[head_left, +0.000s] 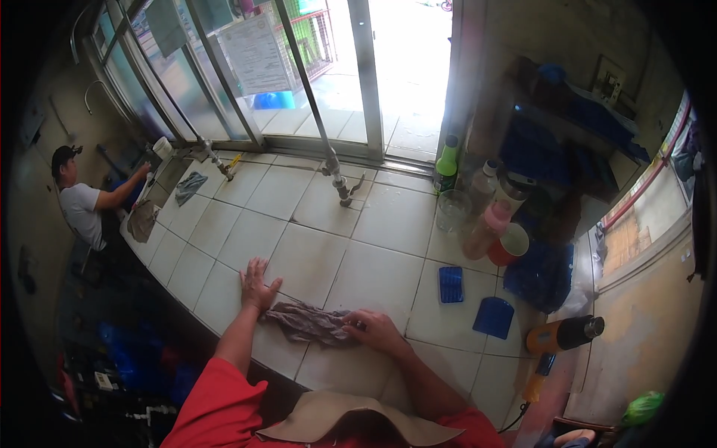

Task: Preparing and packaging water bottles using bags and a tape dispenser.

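My left hand (258, 287) lies on the white tiled counter (377, 280) with its fingers spread, just above the left end of a crumpled greyish-brown cloth (302, 321). My right hand (370, 328) has its fingers curled on the right end of that cloth. A small blue ridged tray (451, 284) and a blue plastic piece (493, 317) lie to the right of my hands.
Bottles (447, 164), cups (509, 243) and a blue bin (539, 276) crowd the right side, with an orange-black flask (564, 334) nearer. Metal pipes (336, 179) rise from the counter's back. A co-worker (93, 201) is at the left end, near other rags (190, 187).
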Demonstrator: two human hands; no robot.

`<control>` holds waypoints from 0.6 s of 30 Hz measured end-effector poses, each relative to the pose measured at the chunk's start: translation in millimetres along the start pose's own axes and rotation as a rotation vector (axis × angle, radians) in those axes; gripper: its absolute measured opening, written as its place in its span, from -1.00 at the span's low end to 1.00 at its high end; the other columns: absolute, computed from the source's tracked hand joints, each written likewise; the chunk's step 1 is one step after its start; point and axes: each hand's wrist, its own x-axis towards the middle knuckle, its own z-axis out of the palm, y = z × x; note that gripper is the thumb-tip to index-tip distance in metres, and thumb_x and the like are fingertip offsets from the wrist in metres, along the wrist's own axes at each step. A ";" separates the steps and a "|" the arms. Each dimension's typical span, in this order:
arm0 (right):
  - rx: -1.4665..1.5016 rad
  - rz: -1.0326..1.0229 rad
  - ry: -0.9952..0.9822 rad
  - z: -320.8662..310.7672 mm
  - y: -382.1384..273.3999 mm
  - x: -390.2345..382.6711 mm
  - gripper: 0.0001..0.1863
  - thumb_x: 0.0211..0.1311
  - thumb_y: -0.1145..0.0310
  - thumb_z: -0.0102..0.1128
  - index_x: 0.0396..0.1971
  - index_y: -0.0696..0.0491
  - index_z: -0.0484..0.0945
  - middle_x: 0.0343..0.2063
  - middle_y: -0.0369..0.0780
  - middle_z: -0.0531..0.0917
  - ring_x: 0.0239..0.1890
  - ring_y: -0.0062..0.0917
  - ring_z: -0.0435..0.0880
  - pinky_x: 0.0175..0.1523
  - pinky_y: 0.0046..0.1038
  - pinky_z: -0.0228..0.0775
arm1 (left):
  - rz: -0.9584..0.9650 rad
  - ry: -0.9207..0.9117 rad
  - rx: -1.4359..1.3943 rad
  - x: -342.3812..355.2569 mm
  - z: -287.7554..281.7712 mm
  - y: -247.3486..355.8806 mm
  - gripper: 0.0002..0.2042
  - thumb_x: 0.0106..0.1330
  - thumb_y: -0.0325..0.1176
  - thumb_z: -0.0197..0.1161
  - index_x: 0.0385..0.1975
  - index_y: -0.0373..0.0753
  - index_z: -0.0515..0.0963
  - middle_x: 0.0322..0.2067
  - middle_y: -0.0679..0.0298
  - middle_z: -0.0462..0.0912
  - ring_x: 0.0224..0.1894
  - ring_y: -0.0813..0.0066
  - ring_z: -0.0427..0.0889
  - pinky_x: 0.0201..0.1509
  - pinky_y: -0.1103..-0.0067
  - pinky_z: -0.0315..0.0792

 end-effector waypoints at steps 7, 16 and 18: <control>-0.009 -0.009 0.002 1.8 3.8 -0.4 -0.81 0.25 0.26 0.26 -0.19 -0.01 0.65 -0.35 -0.31 0.68 -0.45 -0.47 0.58 -0.28 -0.45 0.41 | 0.001 0.003 -0.011 0.2 0.6 -0.1 -0.27 0.25 0.12 0.17 0.35 -0.17 0.28 0.43 0.14 0.15 0.49 0.14 0.09 0.54 0.04 -0.19; -0.016 -0.014 0.001 2.1 5.1 -0.3 -0.80 0.26 0.25 0.25 -0.19 0.00 0.65 -0.36 -0.30 0.67 -0.46 -0.47 0.58 -0.29 -0.45 0.41 | 0.001 -0.001 -0.011 -0.3 -1.5 1.9 -0.28 0.26 0.10 0.18 0.35 -0.18 0.28 0.43 0.13 0.16 0.49 0.14 0.09 0.54 0.04 -0.20; -0.019 -0.013 0.002 1.9 3.6 -0.3 -0.80 0.26 0.25 0.25 -0.19 0.01 0.65 -0.36 -0.30 0.67 -0.46 -0.47 0.58 -0.29 -0.45 0.41 | 0.001 0.000 -0.010 -0.3 -1.2 1.2 -0.28 0.26 0.10 0.18 0.35 -0.18 0.28 0.43 0.13 0.16 0.49 0.14 0.09 0.54 0.04 -0.20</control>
